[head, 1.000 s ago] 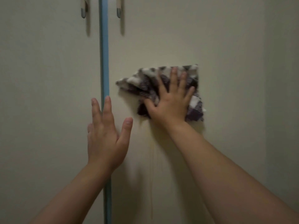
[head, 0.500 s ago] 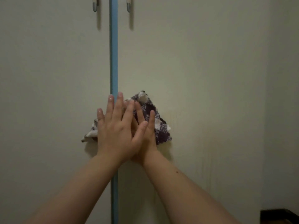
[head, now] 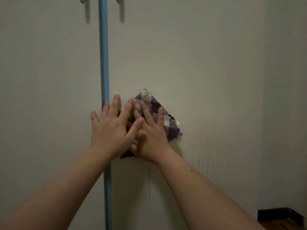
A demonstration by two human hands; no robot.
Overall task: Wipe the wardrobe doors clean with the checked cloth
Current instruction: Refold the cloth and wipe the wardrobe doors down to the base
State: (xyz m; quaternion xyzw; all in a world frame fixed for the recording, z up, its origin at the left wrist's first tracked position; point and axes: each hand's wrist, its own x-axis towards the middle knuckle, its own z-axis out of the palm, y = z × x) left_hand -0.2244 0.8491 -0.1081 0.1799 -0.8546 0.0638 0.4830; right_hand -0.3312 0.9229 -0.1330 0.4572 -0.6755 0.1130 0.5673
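Two cream wardrobe doors fill the view, the left door [head: 49, 97] and the right door [head: 199, 72], split by a blue vertical strip [head: 103, 63]. A purple-and-white checked cloth [head: 167, 122] lies bunched flat against the right door just right of the strip. My right hand [head: 151, 130] presses it to the door with straight, spread fingers. My left hand [head: 113, 128] is open too, fingers straight, overlapping the right hand's thumb side and the cloth's left part. Much of the cloth is hidden under both hands.
Two metal door handles [head: 82, 0] [head: 118, 0] show at the top edge, either side of the strip. Faint drip streaks [head: 204, 155] run down the right door. A side wall [head: 285, 97] stands at the right, with dark skirting [head: 280, 214] and wooden floor below.
The cloth and my right hand swept down and left from the upper right door to the strip, then shifted slightly right. My left hand moved over onto the right hand and cloth.
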